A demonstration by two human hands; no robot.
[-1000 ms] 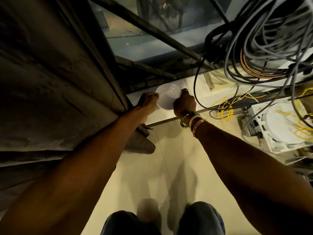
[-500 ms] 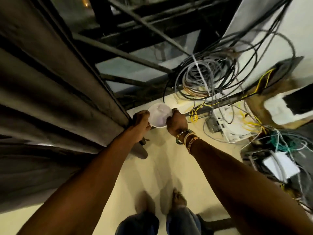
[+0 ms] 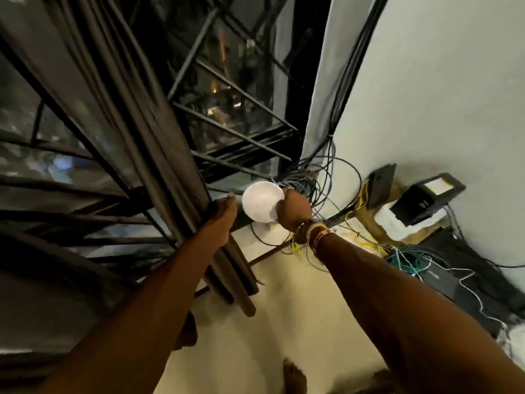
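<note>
A round white disc-shaped device [image 3: 260,201] is held up in front of the window corner. My right hand [image 3: 294,211], with bracelets on its wrist, grips the disc's right edge, fingers hidden behind it. Just left of the disc is my left hand [image 3: 224,216], with a narrow gap between them. Its fingers point up and lie straight against the dark curtain [image 3: 159,155], holding nothing.
A window with a black metal grille [image 3: 233,109] fills the upper middle. Grey cables [image 3: 318,183] tangle behind the disc, with yellow and teal wires [image 3: 406,260] lower right. Black boxes [image 3: 426,197] sit against the white wall. My bare foot [image 3: 294,376] stands on the beige floor.
The disc has come up off the floor ledge as I rose. My left hand has let go of its left edge; my right hand keeps hold.
</note>
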